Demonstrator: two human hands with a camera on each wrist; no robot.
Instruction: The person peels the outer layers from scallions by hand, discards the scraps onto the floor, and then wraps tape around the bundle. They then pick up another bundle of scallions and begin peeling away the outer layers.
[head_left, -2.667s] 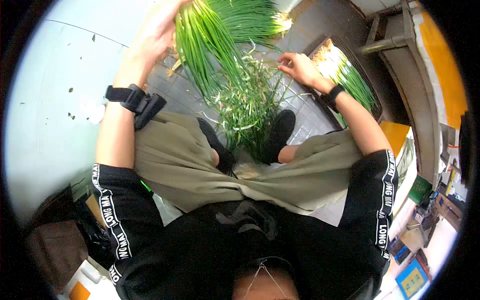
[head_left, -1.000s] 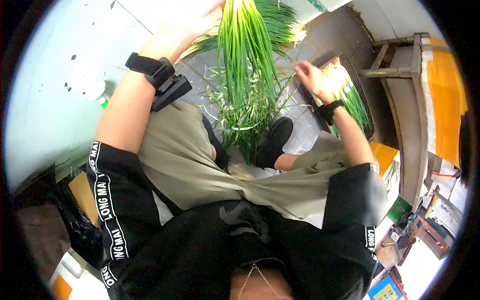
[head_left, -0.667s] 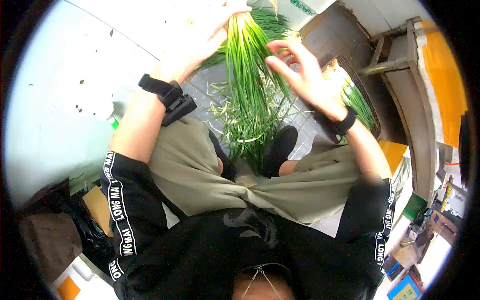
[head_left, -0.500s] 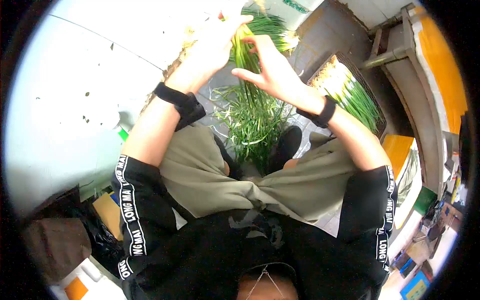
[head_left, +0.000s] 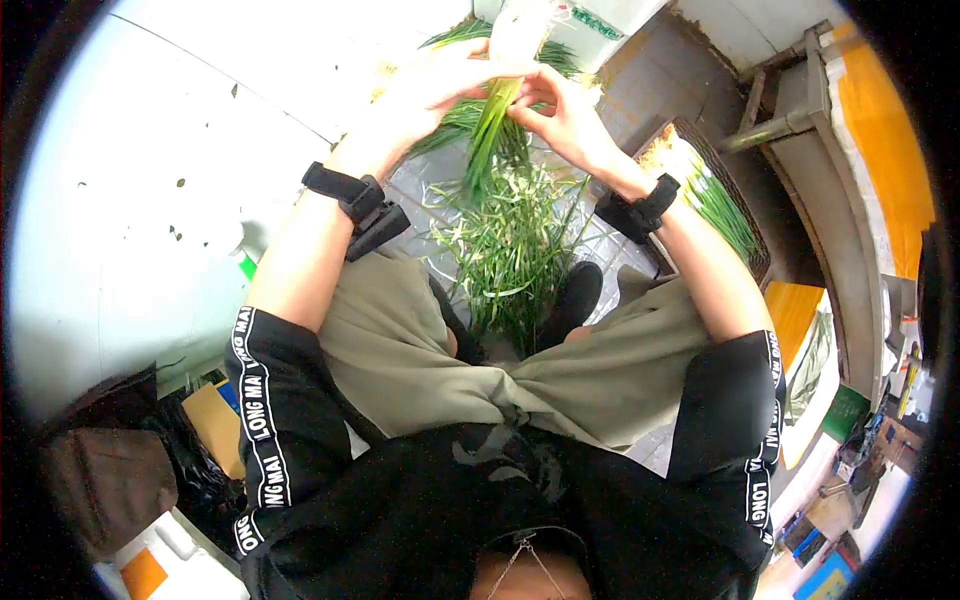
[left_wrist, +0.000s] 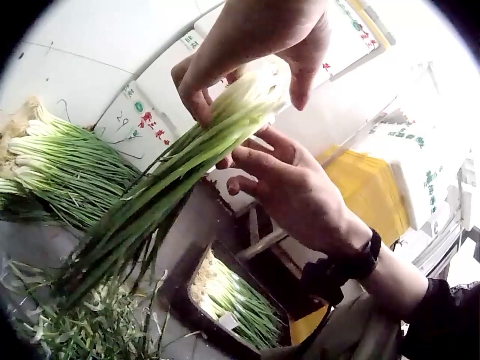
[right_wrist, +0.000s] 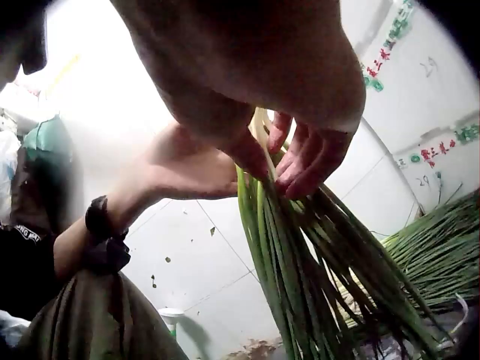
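A bunch of green onions (head_left: pixel 490 135) hangs between my two hands, its leaves pointing down toward the floor. My left hand (head_left: pixel 425 95) grips it near the pale ends, which stand up past the fingers in the left wrist view. From the other side my right hand (head_left: pixel 570 120) pinches stems just below, thumb and curled fingers around them in the right wrist view. The leaves (left_wrist: pixel 142 206) fan out below both hands. Under the bunch, a heap of stripped leaves (head_left: pixel 510 245) lies on the tiled floor between my shoes.
More green onions (left_wrist: pixel 71 165) lie piled on the floor against white foam boxes (left_wrist: pixel 142 124). At my right stands a dark basket (head_left: pixel 762 255) with green onions (head_left: pixel 715 200) in it, beside a low table frame (head_left: pixel 775 130). A pale tiled wall (head_left: pixel 150 150) rises at my left.
My left hand has brought the bunch rightward and turned its pale ends upward. My right hand has moved in from beside the basket and taken hold of stems.
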